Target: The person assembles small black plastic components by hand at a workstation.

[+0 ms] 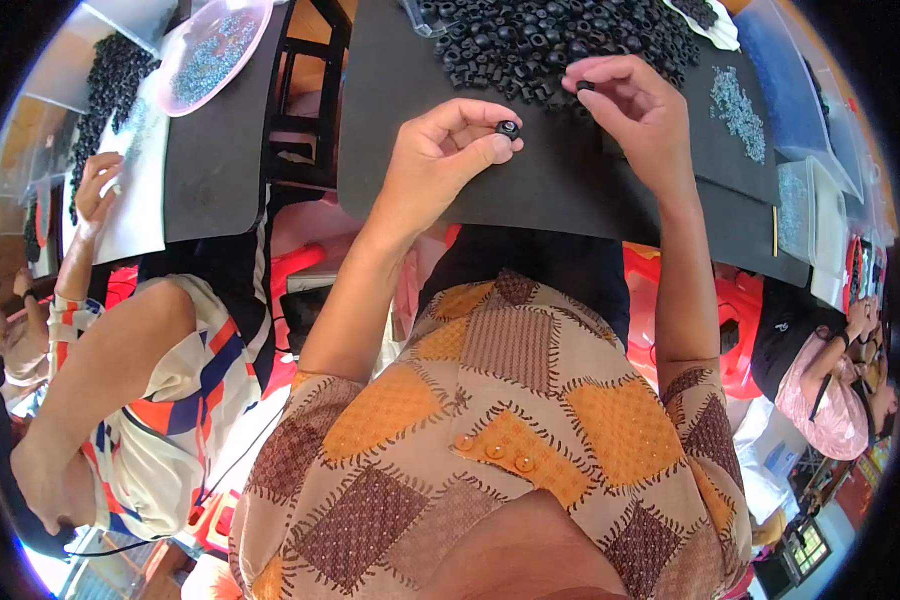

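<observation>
My left hand (432,165) pinches a small black round plastic part (509,129) between thumb and fingertips. A lighter ring shows in the top of that part. Farther right, my right hand (642,118) has thumb and forefinger closed on another small black piece (584,87), mostly covered by the fingertips. The two hands are apart, above the dark table (560,185). Just beyond them spreads a heap of black plastic parts (555,45), some round caps and some smaller pieces. My right fingertips are at the heap's near edge.
Small translucent bluish pieces (738,112) lie right of my right hand, beside clear plastic bins (815,195). A pale plate (215,55) of similar pieces stands on the left table. A co-worker's hand (97,188) is there, near more black parts (115,80).
</observation>
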Motion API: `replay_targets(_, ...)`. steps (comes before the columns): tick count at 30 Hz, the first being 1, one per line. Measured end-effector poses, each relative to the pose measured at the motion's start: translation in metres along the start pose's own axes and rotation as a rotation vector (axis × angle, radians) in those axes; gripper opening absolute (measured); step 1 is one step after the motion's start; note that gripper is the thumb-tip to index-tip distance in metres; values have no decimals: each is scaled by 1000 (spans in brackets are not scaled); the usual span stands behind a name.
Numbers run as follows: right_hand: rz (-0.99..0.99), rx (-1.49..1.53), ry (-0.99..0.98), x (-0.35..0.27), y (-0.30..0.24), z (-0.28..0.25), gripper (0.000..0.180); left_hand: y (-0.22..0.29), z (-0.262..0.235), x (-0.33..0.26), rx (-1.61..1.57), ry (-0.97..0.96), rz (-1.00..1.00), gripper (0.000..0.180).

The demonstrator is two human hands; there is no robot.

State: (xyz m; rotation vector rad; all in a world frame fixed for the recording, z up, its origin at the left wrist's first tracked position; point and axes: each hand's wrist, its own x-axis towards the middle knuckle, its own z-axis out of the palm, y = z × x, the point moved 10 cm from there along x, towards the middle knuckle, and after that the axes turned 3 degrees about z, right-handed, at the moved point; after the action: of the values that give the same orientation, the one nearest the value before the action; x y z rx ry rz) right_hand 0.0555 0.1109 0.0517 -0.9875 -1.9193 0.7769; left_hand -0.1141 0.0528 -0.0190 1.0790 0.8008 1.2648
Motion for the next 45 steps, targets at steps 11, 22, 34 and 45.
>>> replay_targets(11,286,526,-69,-55,8,16,17,-11,33,-6,-130,2,-1,26)
replay_targets(22,216,435,-80,-66,-10,9,14,-11,43,-14,29,-18,48,26)
replay_targets(34,145,176,-76,-69,-16,4,11,-7,44,-17,187,-18,70,26)
replay_targets(45,265,343,-154,-74,-4,13,11,-6,47,-21,156,-45,16,29)
